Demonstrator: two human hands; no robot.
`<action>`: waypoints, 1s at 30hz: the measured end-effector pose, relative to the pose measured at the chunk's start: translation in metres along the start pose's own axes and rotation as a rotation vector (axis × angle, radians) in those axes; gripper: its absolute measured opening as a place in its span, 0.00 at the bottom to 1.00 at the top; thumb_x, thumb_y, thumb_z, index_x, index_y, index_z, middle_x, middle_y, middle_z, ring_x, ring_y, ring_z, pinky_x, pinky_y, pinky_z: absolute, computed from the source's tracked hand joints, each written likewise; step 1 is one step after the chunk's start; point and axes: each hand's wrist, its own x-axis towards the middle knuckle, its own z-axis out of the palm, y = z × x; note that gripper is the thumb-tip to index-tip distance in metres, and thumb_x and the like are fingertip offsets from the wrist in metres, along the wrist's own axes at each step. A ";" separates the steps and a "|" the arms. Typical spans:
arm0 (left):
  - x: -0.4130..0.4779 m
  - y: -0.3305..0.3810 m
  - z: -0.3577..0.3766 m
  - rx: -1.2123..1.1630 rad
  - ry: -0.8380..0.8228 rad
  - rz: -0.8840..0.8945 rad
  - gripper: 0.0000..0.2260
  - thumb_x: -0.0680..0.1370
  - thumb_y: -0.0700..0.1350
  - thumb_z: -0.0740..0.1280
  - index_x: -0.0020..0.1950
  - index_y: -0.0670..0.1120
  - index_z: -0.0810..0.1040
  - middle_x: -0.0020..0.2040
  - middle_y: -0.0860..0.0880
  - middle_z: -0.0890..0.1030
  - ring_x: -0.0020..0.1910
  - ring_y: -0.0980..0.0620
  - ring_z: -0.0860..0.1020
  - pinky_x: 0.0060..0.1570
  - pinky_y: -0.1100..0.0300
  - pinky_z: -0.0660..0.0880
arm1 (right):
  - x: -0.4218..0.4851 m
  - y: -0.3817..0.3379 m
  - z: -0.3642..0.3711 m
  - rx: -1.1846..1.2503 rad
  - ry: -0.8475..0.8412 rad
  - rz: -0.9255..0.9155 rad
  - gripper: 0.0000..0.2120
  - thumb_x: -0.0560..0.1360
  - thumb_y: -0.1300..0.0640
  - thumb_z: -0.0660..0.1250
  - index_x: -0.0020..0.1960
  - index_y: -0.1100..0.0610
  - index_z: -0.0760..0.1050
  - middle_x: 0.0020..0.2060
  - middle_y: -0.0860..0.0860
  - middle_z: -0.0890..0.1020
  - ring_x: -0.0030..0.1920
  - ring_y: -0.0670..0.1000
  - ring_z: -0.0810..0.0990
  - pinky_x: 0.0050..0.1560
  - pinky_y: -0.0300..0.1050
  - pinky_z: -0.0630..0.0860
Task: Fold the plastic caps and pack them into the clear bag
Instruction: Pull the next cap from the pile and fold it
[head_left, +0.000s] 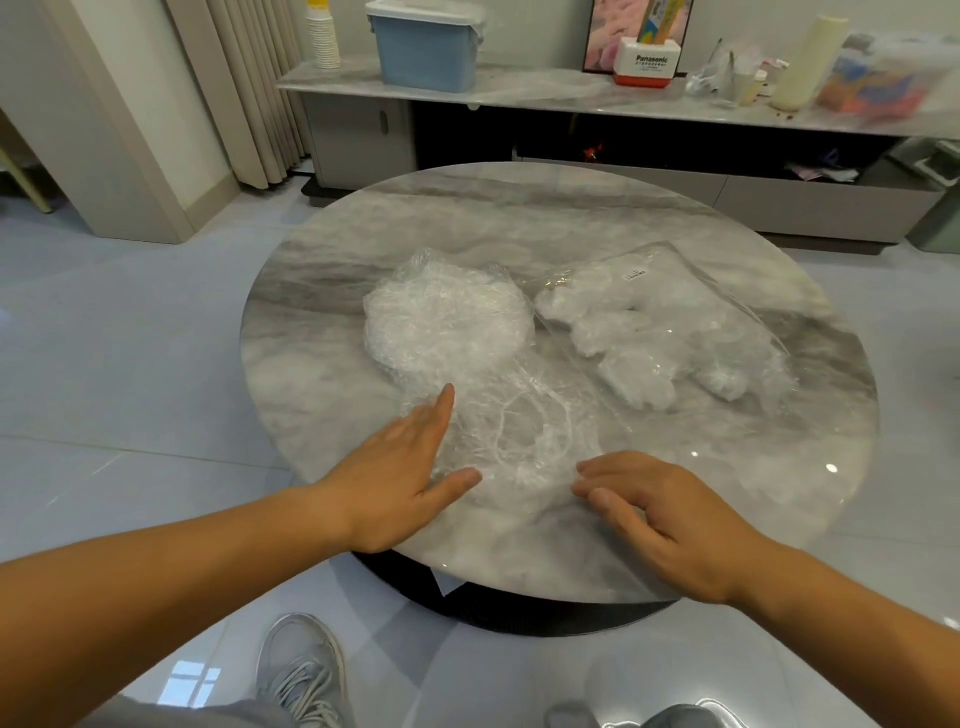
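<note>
One clear plastic cap (524, 441) lies spread flat on the round marble table (322, 322), its white elastic rim showing as a loop. My left hand (410, 467) rests flat on the cap's left side with straight fingers. At the cap's near right edge my right hand (654, 509) touches it with its fingertips, fingers slightly bent. Behind the spread cap sits a crumpled heap of plastic caps (447, 317). To the right lies the clear bag (670, 327), holding several folded white caps.
A low marble sideboard (571, 98) runs along the back wall, carrying a blue bin (426, 47), a stack of paper cups (323, 36), a Panasonic box (649, 62) and clutter. Glossy tiled floor surrounds the table. My shoes (306, 670) show at the bottom.
</note>
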 end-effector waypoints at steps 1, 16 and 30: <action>0.001 -0.003 0.000 0.047 0.002 -0.029 0.40 0.77 0.71 0.44 0.78 0.53 0.28 0.82 0.53 0.39 0.80 0.58 0.41 0.79 0.59 0.43 | -0.004 0.000 0.001 -0.006 0.004 0.000 0.34 0.84 0.36 0.45 0.54 0.55 0.85 0.52 0.47 0.85 0.58 0.42 0.78 0.62 0.25 0.67; -0.007 0.026 -0.016 -0.053 0.119 0.215 0.31 0.76 0.70 0.58 0.72 0.55 0.71 0.70 0.58 0.72 0.68 0.61 0.68 0.69 0.64 0.63 | -0.009 -0.009 -0.001 0.033 0.011 0.024 0.25 0.82 0.41 0.52 0.57 0.50 0.84 0.54 0.37 0.84 0.57 0.35 0.78 0.60 0.29 0.66; 0.037 0.037 -0.010 -0.219 0.143 -0.029 0.26 0.74 0.66 0.68 0.37 0.42 0.75 0.32 0.49 0.75 0.31 0.53 0.72 0.35 0.58 0.70 | 0.008 0.009 0.006 0.085 -0.011 0.356 0.15 0.83 0.53 0.60 0.51 0.62 0.81 0.48 0.48 0.79 0.53 0.42 0.76 0.52 0.29 0.69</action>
